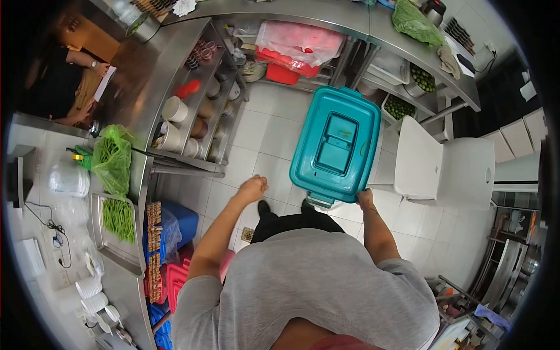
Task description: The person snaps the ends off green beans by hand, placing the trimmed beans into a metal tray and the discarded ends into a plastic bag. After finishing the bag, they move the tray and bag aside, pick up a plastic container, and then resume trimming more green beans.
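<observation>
In front of my body stands a teal plastic storage bin (304, 146) with its lid on, a few green bits lying in the lid's recess. My right hand (366, 199) grips the near right corner of the bin at its rim; the fingertips are partly hidden. Off to the bin's left, my left hand (252, 190) hangs over the floor with the fingers curled in, and nothing shows in it. A latch handle (319, 200) sits at the bin's near end, close to my feet.
A white chair (417, 157) stands right of the bin. Steel shelves (201, 93) with tubs are at left, near a tray (140, 245) of green beans. A red container (283, 73) lies under the far counter. Another person's hand (104, 69) holds paper at upper left.
</observation>
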